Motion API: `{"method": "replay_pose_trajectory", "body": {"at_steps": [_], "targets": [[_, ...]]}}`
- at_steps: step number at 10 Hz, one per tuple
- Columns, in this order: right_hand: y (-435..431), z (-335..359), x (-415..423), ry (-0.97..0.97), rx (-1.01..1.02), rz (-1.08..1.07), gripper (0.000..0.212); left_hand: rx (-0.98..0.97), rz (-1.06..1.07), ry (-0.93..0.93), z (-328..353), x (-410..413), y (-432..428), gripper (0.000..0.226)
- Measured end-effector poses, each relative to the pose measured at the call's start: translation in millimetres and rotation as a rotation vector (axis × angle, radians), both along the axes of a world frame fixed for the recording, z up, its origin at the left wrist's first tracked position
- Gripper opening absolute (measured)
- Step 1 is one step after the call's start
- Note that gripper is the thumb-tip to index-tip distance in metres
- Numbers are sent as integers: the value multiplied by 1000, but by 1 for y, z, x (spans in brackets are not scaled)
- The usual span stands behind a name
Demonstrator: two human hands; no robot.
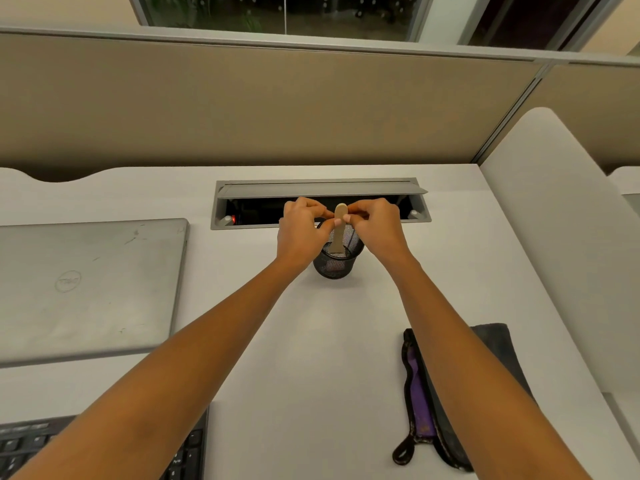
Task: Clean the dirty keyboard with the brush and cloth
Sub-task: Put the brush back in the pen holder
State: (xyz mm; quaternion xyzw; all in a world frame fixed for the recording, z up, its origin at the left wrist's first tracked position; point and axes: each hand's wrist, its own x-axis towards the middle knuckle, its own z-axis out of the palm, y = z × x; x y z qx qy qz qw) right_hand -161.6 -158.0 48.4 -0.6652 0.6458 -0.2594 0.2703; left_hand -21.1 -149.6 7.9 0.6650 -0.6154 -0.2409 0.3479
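A brush with a pale wooden handle [339,230] stands upright in a black mesh cup [337,261] at the middle of the white desk. My left hand [299,230] and my right hand [377,226] both pinch the handle near its top, one on each side. The brush's bristles are hidden inside the cup. A black keyboard [187,455] lies at the bottom left, mostly covered by my left forearm. A dark cloth [498,344] lies at the right under my right forearm.
A closed grey laptop [86,285] sits at the left. An open cable tray [320,202] is set into the desk just behind the cup. A black pouch with purple lining [420,403] lies beside the cloth. A beige partition stands behind the desk.
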Motion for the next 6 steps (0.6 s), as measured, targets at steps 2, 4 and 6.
{"method": "replay_pose_trajectory", "body": {"at_steps": [2, 4, 6], "targets": [[0, -3, 2, 1, 12, -28, 26, -12, 11, 10, -4, 1, -1, 26], [-5, -2, 3, 19, 18, -54, 27, -17, 49, 8, -1, 0, -4, 26], [-3, -4, 5, 16, 7, -95, 24, -31, 90, 17, 2, 2, -1, 22]]}}
